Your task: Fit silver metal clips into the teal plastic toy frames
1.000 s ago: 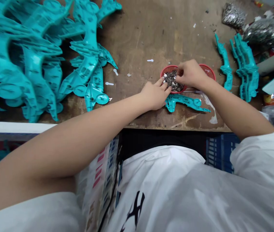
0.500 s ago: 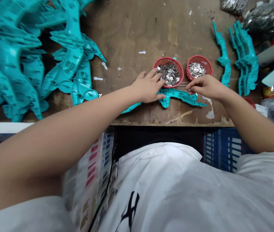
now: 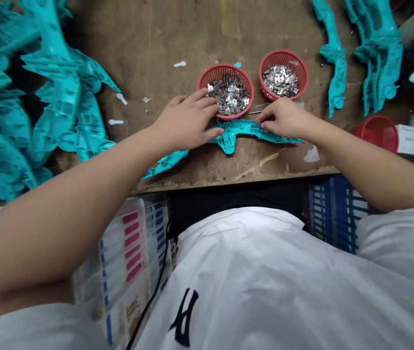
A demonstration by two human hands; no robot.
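A long teal plastic part (image 3: 241, 127) lies near the table's front edge, beneath both my hands. My left hand (image 3: 190, 121) has its fingers spread, with the thumb on the part and the fingertips over the rim of a red basket (image 3: 247, 80) of small metal clips (image 3: 233, 99). On the right, my right hand (image 3: 285, 118) has thumb and fingers pinched together at the top edge of the part; whatever they hold is too small to make out. A thin metal rod (image 3: 255, 113) lies just behind the part, near my right fingertips.
A second red basket (image 3: 303, 73) of metal pieces stands behind my right hand. Teal parts are heaped (image 3: 57, 68) at left; more lie in a row (image 3: 380, 58) at right. A red container (image 3: 384, 133) and white box (image 3: 409, 139) sit far right.
The view has shifted, so the baskets and the teal parts appear farther left. Both hands stay about the same place on the part, the right still pinched.
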